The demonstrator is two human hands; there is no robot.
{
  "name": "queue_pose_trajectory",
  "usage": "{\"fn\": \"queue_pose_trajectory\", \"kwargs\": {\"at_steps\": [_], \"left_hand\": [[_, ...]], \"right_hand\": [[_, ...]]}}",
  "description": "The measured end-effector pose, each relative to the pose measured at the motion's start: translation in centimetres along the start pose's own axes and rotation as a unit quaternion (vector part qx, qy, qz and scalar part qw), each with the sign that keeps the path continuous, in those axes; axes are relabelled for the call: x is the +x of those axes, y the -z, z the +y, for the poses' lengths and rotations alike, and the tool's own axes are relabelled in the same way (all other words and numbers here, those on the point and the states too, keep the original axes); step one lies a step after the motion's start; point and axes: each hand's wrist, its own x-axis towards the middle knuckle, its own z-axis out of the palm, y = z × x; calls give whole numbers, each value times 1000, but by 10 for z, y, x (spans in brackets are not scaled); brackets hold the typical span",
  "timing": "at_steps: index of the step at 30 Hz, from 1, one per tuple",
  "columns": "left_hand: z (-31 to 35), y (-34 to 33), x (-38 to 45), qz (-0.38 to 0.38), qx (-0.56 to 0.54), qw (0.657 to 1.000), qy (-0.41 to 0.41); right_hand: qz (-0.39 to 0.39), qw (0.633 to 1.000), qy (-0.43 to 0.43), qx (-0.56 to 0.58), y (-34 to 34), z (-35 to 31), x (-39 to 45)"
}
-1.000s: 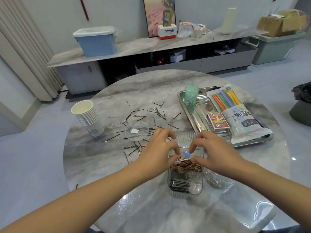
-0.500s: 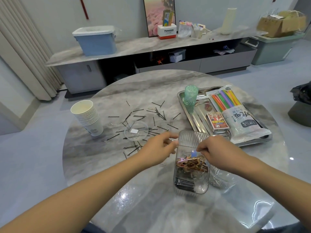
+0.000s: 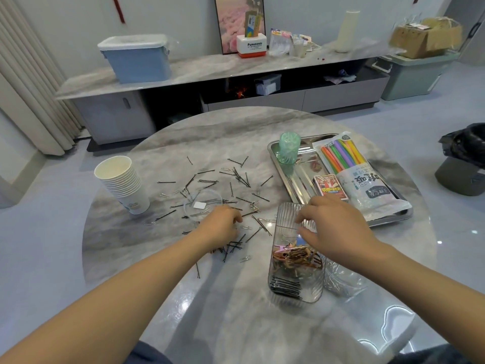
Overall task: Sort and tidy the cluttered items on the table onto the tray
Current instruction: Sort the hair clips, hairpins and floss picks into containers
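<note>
Round desk, glossy grey marble-look top, in a room w/ pale floor, a long low cabinet along the far wall and a curtain at left. Steel tray, rectangular, shiny, sits on desk's right side, long axis running away and slightly left; it carries a ribbed green cup, a pack of coloured straws and a small red card box. Thin black hairpins and a few paper clips lie scattered mid-desk, pointing every way. Round clear lid among them. Stack of white paper cups at left. Ribbed clear container, rectangular, near front, holds pins and clips, long axis toward tray. Left hand down on the pins, fingers curled; can't tell if it pinches any. Right hand over container's far end, fingers curled at its rim; grip unclear.
</note>
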Motion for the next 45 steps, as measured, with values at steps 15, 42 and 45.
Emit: {"fn": "queue_pose_trajectory", "kwargs": {"at_steps": [15, 42, 45], "left_hand": [[-9, -1, -10, -52, 4, 996, 78], [-27, 49, -52, -72, -532, 841, 71], [-29, 47, -58, -70, -538, 838, 56]], "right_hand": [[59, 991, 97, 68, -10, -40, 38], [-161, 782, -225, 559, -36, -102, 66], [-139, 742, -269, 598, -44, -109, 70]]}}
